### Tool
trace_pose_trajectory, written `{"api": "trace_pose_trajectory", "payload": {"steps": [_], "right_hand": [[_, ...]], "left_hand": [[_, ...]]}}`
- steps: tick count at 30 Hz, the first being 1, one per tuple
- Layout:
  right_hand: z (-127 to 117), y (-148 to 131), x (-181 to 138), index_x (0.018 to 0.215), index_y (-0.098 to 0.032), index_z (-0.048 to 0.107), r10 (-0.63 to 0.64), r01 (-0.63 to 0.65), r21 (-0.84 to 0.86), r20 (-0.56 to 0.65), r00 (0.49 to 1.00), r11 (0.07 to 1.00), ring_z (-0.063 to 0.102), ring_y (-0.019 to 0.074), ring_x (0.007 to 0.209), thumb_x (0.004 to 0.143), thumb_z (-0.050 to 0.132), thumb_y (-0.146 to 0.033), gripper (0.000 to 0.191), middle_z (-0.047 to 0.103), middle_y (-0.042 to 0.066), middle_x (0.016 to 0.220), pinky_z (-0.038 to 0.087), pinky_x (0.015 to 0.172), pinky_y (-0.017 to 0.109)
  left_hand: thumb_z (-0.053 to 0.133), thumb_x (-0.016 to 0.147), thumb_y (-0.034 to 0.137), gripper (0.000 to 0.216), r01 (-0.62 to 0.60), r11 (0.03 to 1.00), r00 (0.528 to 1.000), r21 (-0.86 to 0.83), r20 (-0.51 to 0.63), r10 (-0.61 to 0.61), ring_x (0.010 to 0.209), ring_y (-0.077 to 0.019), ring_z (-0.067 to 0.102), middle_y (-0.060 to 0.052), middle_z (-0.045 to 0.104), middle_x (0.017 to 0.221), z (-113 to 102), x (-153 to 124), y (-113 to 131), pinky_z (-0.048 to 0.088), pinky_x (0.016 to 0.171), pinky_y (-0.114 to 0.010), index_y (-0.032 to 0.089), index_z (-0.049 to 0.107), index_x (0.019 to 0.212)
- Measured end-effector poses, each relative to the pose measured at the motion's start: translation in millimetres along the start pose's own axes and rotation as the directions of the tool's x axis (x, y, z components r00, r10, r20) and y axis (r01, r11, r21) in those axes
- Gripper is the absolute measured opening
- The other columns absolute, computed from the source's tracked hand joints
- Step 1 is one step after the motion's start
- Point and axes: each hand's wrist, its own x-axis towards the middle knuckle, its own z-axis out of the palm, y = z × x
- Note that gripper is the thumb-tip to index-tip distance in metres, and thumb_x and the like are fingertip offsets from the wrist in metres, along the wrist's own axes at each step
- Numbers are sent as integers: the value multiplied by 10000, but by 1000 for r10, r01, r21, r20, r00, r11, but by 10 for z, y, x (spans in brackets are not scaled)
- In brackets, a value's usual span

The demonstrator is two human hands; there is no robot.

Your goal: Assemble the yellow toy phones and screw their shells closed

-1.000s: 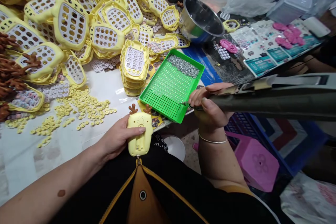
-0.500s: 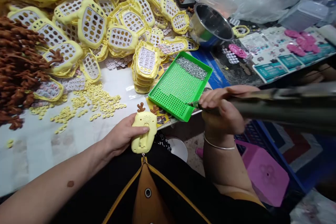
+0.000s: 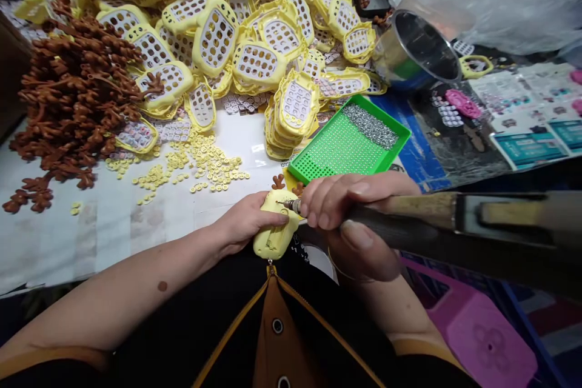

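Observation:
My left hand (image 3: 252, 218) is closed around a yellow toy phone (image 3: 275, 236), thumb across its back, which faces up with a slot in it. Two brown antlers stick out at its top. My right hand (image 3: 359, 212) grips a long dark power screwdriver (image 3: 422, 215) lying level. The screwdriver's tip meets the toy's back near its upper screw holes; whether a screw is on the bit is too small to tell. Just beyond my hands lies a green perforated tray (image 3: 336, 154) with many small silver screws (image 3: 370, 125) along its far side.
Stacked yellow shells (image 3: 293, 109) stand left of the tray, before a large heap of yellow shells (image 3: 259, 60). Brown antler pieces (image 3: 82, 91) pile up at left, near loose small yellow buttons (image 3: 209, 160). A metal bowl (image 3: 418, 48) stands at the back right. A pink stool (image 3: 491, 333) is below right.
My right hand has brought the screwdriver from over the green tray to the left and down, onto the toy phone's back. My left hand still holds the toy. The view has shifted left.

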Motion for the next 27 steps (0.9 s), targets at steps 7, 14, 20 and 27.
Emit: {"api": "trace_pose_trajectory", "payload": {"steps": [7,14,20,27], "right_hand": [[6,61,33,1073,-297,574,36,-34,-20,94,995,999,483,127,443,782,613,-240,299,521,-57,584,486,459,310],[25,10,79,1019,-270,591,39,-40,23,20,999,999,532,124,488,794,617,-241,228,515,-57,586,503,482,291],[58,17,142,972,-243,613,-3,10,125,-56,998,992,474,100,428,788,615,-229,185,469,-69,541,464,438,268],[69,66,148,917,-271,630,37,-21,110,-139,990,994,446,99,399,772,658,-272,148,469,-69,519,444,402,265]], "left_hand": [[772,592,154,307,16,1000,1000,-7,15,-16,765,-194,623,-20,647,770,-34,13,15,446,721,-306,148,635,866],[790,609,158,332,12,999,997,-48,82,-8,740,-155,620,-33,679,831,-82,47,4,461,713,-272,140,655,912],[809,590,123,317,21,994,993,-105,117,-8,705,-134,629,-13,687,792,-106,50,10,471,693,-253,145,644,860],[811,564,99,376,31,994,994,-106,112,-19,723,-146,637,-25,689,824,-113,38,20,486,715,-276,140,642,897]]}}
